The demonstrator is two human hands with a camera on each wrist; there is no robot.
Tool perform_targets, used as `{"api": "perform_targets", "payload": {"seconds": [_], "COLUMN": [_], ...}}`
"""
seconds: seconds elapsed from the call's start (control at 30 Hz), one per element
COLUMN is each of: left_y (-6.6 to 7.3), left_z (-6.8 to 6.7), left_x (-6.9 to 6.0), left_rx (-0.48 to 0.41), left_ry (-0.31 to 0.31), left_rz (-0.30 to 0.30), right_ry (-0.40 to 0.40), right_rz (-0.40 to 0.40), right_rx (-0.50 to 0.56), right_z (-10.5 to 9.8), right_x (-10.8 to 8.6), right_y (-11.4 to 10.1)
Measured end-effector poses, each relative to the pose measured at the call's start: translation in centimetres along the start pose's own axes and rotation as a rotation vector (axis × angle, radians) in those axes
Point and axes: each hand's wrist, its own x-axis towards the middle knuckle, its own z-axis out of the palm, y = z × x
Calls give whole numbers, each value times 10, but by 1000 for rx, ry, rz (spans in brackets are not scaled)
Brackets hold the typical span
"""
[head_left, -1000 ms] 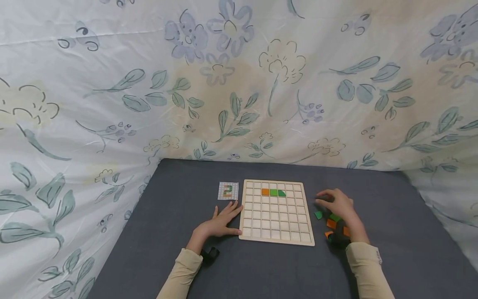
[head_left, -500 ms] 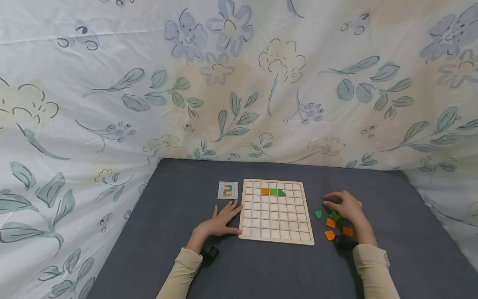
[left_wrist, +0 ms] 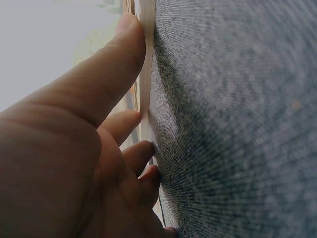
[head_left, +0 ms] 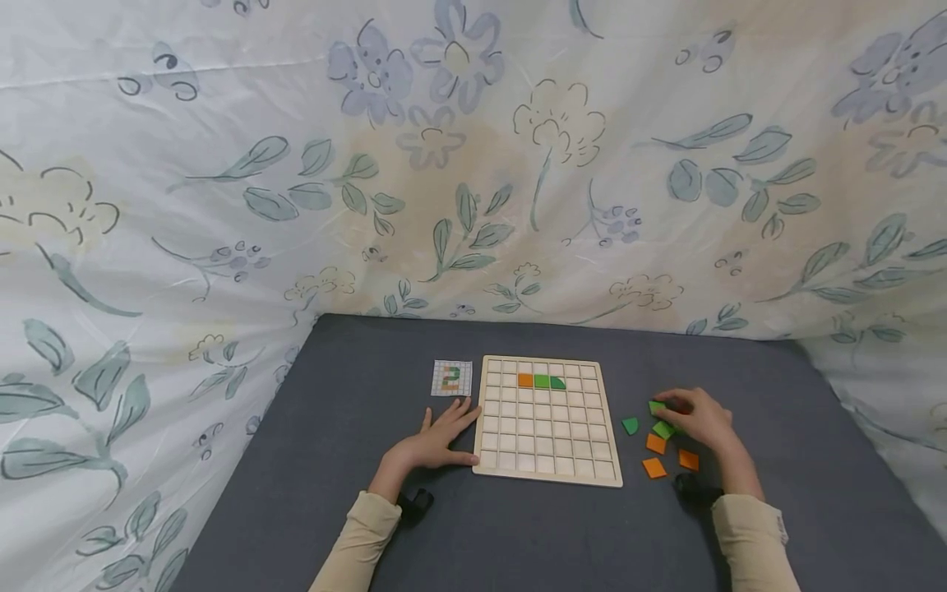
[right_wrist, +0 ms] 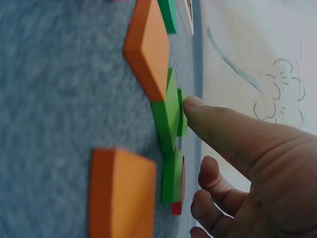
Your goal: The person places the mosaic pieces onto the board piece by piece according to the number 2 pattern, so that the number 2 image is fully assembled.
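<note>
My left hand [head_left: 436, 440] lies spread at the left edge of a wooden grid board [head_left: 547, 478], thumb and fingertips touching its rim [left_wrist: 144, 74]. An orange square tile [head_left: 525, 381], a green square tile [head_left: 542, 381] and a green rounded tile [head_left: 558, 383] sit in a row in the board's upper part. Right of the board, my right hand [head_left: 699, 418] pinches a green square tile [head_left: 656, 407] at the table. In the right wrist view, the thumb [right_wrist: 193, 102] meets that tile [right_wrist: 182, 114]; the index finger is hidden there.
Loose tiles lie near my right hand: a green rounded one [head_left: 630, 426], a green square [head_left: 662, 430], and orange ones [head_left: 655, 443]. A red tile [right_wrist: 177, 207] shows in the right wrist view. A small pattern card [head_left: 451, 378] lies left of the board. A floral curtain [head_left: 473, 164] hangs behind.
My right hand has moved right and slightly toward me, its fingers coming to a green square tile that now shows. More loose tiles are uncovered. My left hand has stayed put.
</note>
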Motion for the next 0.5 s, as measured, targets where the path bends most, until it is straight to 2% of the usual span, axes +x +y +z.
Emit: {"api": "perform_targets", "payload": {"seconds": [0.5], "left_y": [-2], "left_z": [1], "left_x": [1], "left_rx": [-6], "left_ry": [2], "left_rz": [15], "right_ry": [-60], "right_rz": [-15], "right_rx": [14], "right_z": [-8], "right_x": [-7], "right_y": [9]}}
